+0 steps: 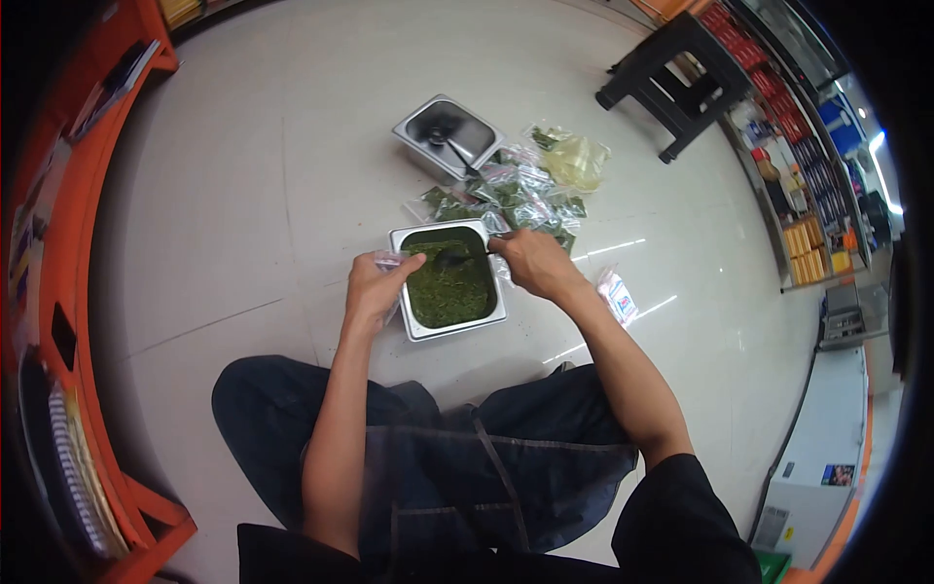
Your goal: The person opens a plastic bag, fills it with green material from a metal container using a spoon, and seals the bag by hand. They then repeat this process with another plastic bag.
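Note:
A square steel container (498,310) full of chopped green herbs (449,296) stands on the floor before my crossed legs. My right hand (533,261) grips the dark handle of a spoon (455,259), whose bowl dips into the herbs near the far side. At the container's left rim, my left hand (375,286) pinches a small clear plastic bag (388,261). Just beyond lies a heap of small filled plastic bags (520,195) with green contents. Behind it sits a second steel container (428,161) with a ladle (449,141) resting in it.
A yellowish plastic bag (578,162) lies beside the heap. To the right on the floor is a white packet (616,297). A black stool (681,83) stands at the upper right, near stocked shelves (793,185). An orange shelf unit (92,224) runs along the left.

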A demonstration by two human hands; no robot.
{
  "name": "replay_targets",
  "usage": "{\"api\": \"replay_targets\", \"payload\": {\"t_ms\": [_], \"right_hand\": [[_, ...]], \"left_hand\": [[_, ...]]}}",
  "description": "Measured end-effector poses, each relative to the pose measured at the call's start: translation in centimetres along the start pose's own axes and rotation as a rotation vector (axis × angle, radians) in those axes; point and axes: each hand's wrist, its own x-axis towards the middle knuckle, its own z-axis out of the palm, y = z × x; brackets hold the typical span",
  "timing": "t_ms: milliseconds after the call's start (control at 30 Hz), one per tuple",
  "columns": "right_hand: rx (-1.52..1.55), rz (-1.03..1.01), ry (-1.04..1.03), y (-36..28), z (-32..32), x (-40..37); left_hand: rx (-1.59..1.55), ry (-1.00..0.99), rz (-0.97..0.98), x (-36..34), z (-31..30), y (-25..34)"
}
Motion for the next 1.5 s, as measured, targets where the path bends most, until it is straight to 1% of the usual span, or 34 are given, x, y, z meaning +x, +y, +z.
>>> {"api": "replay_targets", "payload": {"t_ms": [67, 100, 167, 200, 267, 333, 400, 467, 567, 667, 767, 900, 1000, 1133, 1200, 1233, 1300, 1333, 1400, 1433, 1500], "right_hand": [[-0.065, 0.002, 0.088, 0.1, 0.7, 0.1], [-0.064, -0.012, 0.082, -0.3, 1.0, 0.3], [-0.192, -0.039, 0.148, -1.5, 1.7, 0.5], [-0.19, -0.042, 0.146, -2.1, 2.2, 0.6], [-0.236, -0.122, 0.024, -3.2, 3.1, 0.8], [-0.23, -0.143, 0.045, -3.7, 2.1, 0.6], [-0.24, -0.014, 0.094, -3.4, 0.6, 0.1], [-0.28, -0.002, 0.092, -2.8, -1.3, -0.8], [-0.243, 0.056, 0.045, -3.4, -2.9, -2.3], [-0.267, 0.059, -0.017, -4.4, -2.0, -3.0], [-0.176, 0.08, -0.089, -5.1, -1.8, -3.0], [-0.059, 0.109, -0.193, -5.6, -1.8, -2.7], [0.01, 0.145, -0.219, -5.7, -1.8, -2.5], [0.103, 0.158, -0.195, -5.1, -1.4, -2.3], [0.198, 0.158, -0.11, -4.9, -1.1, -2.4], [0.197, 0.159, -0.11, -4.8, -1.0, -2.2], [0.368, 0.191, -0.122, -4.3, -0.6, -1.5], [0.367, 0.193, -0.122, -3.8, 0.1, -1.3], [0.56, 0.165, -0.082, -2.5, 1.6, -0.8], [0.56, 0.165, -0.08, -2.0, 1.8, -0.6], [0.752, 0.291, -0.225, -1.0, 1.9, -0.1]], "left_hand": [[-0.001, 0.052, 0.016, 0.0, 0.2, 0.0], [-0.021, 0.011, 0.0, 0.0, 0.1, 0.2], [-0.052, -0.037, -0.021, -0.3, 0.1, 0.6], [-0.052, -0.034, -0.024, -0.4, 0.1, 0.6], [-0.109, -0.039, -0.027, -0.4, 0.2, 0.7], [-0.1, -0.038, -0.029, -0.5, 0.2, 0.9], [-0.095, -0.033, -0.034, -0.6, 0.1, 1.0], [-0.097, -0.019, 0.0, -0.6, 0.4, 0.9], [-0.132, -0.009, 0.023, -0.2, 0.7, 0.4], [-0.135, -0.032, 0.019, -0.4, 0.5, 0.6], [-0.156, -0.019, 0.007, 0.2, 0.8, 0.0], [-0.177, -0.045, 0.018, -0.6, 0.6, 0.9], [-0.241, -0.084, 0.049, -0.9, 0.5, 1.3], [-0.217, -0.105, 0.022, -0.9, 0.3, 1.5], [-0.221, -0.111, 0.019, -0.9, 0.4, 1.4], [-0.219, -0.115, 0.022, -1.0, 0.4, 1.4], [-0.219, -0.122, 0.026, -0.9, 0.4, 1.4], [-0.227, -0.126, 0.03, -0.8, 0.4, 1.2], [-0.234, -0.13, 0.035, -0.6, 0.3, 0.9], [-0.245, -0.12, 0.049, -0.6, 0.2, 0.9], [-0.257, -0.111, 0.064, -0.5, 0.2, 0.9]]}}
